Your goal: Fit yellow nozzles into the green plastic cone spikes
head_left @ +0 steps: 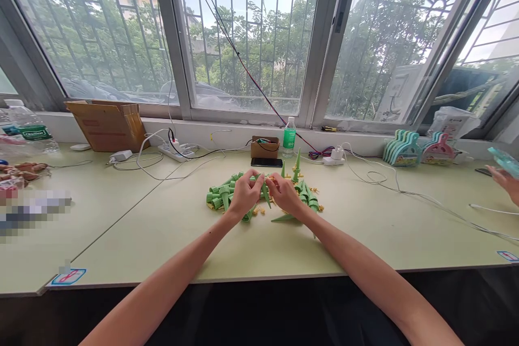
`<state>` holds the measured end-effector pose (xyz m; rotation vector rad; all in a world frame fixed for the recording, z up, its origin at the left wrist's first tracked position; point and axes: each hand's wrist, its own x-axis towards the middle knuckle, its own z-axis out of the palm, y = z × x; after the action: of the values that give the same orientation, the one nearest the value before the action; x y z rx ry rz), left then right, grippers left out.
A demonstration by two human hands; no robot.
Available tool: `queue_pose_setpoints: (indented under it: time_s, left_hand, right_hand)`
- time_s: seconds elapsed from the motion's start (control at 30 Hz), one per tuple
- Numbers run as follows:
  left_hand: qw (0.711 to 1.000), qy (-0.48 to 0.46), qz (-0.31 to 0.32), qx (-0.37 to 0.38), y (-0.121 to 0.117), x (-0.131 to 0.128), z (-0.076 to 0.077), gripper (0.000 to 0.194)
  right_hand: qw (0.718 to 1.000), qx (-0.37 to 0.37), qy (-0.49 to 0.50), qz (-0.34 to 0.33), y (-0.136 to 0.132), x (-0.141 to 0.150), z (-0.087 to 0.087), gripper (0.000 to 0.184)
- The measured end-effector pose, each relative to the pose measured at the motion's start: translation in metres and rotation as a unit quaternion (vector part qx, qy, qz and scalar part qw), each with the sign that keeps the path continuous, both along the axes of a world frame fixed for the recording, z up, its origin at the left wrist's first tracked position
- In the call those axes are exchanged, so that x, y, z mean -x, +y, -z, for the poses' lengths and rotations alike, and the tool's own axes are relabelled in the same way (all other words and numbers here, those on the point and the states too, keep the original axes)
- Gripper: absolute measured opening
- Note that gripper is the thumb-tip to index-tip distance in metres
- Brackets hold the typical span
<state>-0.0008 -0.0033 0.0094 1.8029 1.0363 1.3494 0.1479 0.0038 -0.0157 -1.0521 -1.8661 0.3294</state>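
Both hands meet mid-table: left hand (242, 192) and right hand (284, 193) pinching one green spike (265, 194) between fingertips, held up where I can see it. Loose spike pile (221, 194) lies just beside my left hand, within reach.

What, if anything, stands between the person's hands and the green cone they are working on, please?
Nothing visible does. The left hand and the right hand both already hold the green cone between them, above the pile of green cones on the table.
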Motion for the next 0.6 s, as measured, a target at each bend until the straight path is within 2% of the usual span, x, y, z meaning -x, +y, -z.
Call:
queue_pose_setpoints:
  time_s: [0.6]
  left_hand:
    - [1.000, 0.014, -0.010, -0.004, -0.0020, 0.0009, -0.0022, 0.028]
  right_hand:
    - [1.000, 0.000, -0.011, -0.006, -0.0020, -0.0003, -0.0012, 0.032]
